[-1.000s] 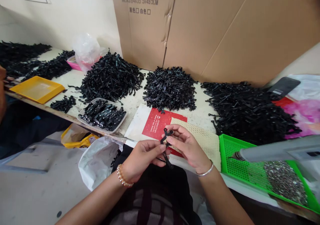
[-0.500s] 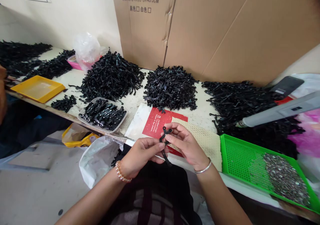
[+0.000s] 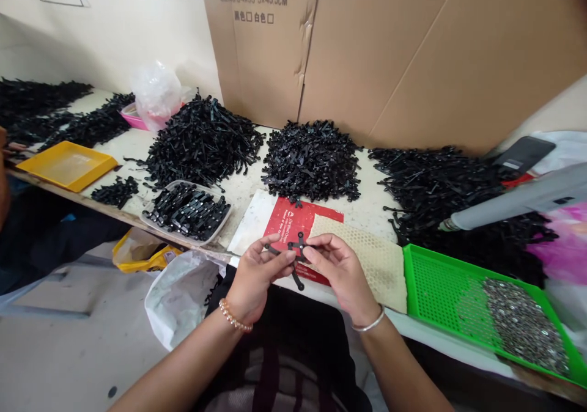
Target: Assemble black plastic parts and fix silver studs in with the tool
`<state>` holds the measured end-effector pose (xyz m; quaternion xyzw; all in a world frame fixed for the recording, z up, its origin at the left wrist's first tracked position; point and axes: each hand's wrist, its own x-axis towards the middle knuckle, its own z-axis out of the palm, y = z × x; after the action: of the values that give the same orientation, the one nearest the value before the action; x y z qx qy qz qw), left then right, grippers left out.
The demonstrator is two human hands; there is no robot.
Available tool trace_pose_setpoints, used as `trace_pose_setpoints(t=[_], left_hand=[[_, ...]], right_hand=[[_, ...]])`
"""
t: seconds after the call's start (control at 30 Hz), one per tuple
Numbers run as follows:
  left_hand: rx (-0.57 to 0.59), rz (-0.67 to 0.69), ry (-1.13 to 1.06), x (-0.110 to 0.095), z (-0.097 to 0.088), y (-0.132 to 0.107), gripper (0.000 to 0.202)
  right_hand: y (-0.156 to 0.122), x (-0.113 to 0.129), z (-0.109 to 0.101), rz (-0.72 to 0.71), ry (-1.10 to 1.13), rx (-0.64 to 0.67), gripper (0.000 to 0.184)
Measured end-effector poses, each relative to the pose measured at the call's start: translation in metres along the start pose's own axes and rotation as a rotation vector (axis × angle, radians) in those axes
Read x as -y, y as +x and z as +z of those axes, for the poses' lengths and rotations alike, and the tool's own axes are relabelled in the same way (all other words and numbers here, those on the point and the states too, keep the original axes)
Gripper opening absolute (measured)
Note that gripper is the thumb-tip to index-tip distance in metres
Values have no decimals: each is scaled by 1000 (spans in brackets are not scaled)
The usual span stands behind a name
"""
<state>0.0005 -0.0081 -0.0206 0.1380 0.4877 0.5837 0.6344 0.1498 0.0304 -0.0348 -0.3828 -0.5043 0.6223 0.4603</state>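
My left hand [image 3: 254, 274] and my right hand [image 3: 339, 268] meet over the table's front edge, both pinching small black plastic strips [image 3: 296, 254] that cross each other between the fingertips. One strip points down toward my lap. Under the hands lie a red card [image 3: 288, 222] and a cream perforated mat [image 3: 371, 256]. Behind them rise three heaps of black plastic parts: the left heap [image 3: 202, 140], the middle heap [image 3: 312, 161] and the right heap [image 3: 449, 195].
A green tray [image 3: 426, 290] with small metal pieces sits at right, a grey tool [image 3: 518, 198] hanging above it. A clear tray of black parts [image 3: 188, 210] and a yellow tray [image 3: 66, 164] lie left. Cardboard boxes [image 3: 389, 51] back the table. Another person's arm [image 3: 3, 173] shows far left.
My hands rose slightly and turned the black strips so they now cross flat between my fingers. The grey tool at right lifted from over the green tray to above the right heap.
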Motion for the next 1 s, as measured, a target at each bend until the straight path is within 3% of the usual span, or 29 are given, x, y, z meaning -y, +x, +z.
trace_pose_setpoints(t=[0.2,0.43,0.63,0.87,1.0], left_hand=[[71,-150,-38,17,8,2,37],[234,-369,96,34,23,1,32],[273,-241,240,33,46,0,30],[256,-143,267,30,51,-5,33],[233,-133,216,31,52,-6,37]], right_hand=[[-32,-15,0,-44,-55,-93,23],[-65,-24,-27,-121,-123,-284,15],[-67,-10,-51,87,82,-227,24],[-48,2,-61,90,62,-173,30],[-41,10,-64,131,87,-58,29]])
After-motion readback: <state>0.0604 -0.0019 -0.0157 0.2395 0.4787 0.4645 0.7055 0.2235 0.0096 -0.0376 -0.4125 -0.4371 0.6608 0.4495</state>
